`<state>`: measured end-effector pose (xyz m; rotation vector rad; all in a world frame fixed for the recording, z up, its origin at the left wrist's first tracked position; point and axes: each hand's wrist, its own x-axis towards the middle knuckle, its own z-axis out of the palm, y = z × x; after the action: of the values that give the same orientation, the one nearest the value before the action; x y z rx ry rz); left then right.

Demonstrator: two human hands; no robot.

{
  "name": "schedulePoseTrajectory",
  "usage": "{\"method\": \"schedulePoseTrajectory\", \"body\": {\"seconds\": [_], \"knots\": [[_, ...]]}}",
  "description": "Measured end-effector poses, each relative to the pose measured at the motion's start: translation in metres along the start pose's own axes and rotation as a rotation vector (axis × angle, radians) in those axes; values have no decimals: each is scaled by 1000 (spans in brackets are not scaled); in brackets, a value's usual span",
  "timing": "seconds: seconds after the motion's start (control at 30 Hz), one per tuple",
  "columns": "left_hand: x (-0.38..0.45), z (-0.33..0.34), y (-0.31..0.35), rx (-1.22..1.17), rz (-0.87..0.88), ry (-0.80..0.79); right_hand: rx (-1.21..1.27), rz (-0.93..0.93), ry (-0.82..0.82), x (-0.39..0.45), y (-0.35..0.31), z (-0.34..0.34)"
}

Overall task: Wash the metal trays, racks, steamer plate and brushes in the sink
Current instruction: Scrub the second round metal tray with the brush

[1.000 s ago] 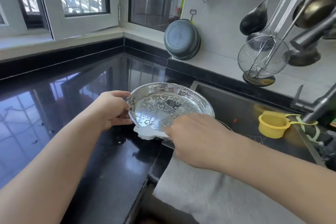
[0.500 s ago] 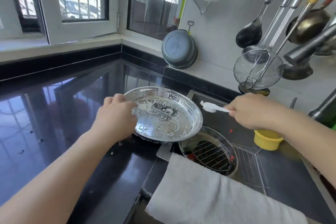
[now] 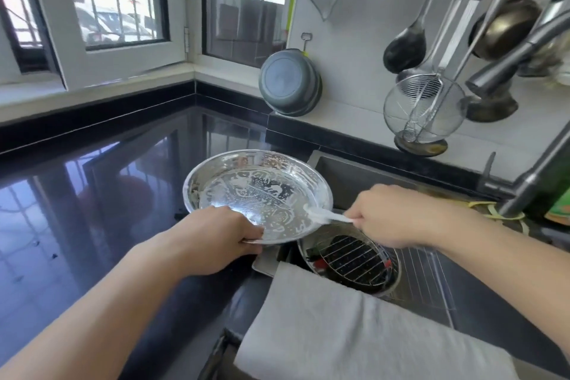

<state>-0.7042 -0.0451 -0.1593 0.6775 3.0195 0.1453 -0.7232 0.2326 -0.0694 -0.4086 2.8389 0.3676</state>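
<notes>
We start with the black counter [image 3: 101, 210], where the round metal tray [image 3: 256, 191] sits tilted at the edge of the sink [image 3: 364, 170], its inside filmed with soap. Our left hand [image 3: 216, 241] grips the near rim, thumb curled over it, and our right hand [image 3: 391, 216] pinches the white brush [image 3: 324, 214], whose head touches the tray's right rim. To scrub well, we judge it best to keep the left grip firm so the slick tray cannot slide, and to work the brush round the rim and base in full circles. Below, a wire rack [image 3: 354, 259] lies in a second tray in the sink — a dropped tray would strike it. A white cloth [image 3: 339, 327] drapes the near sink edge, and the hanging strainer [image 3: 422, 111] and ladles crowd the tap side.
</notes>
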Motion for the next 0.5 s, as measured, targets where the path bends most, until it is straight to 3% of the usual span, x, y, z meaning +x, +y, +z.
{"method": "schedulePoseTrajectory", "body": {"seconds": [0.1,0.2,0.33,0.5], "knots": [[3,4,7,16,-24,51,35,90,163,28,20,11],[9,2,18,224,1,48,167,170,234,29,44,41],[8,-10,28,403,180,164,386,250,256,-2,86,98],[33,-24,71,468,245,251,749,395,487,-37,138,153]]}}
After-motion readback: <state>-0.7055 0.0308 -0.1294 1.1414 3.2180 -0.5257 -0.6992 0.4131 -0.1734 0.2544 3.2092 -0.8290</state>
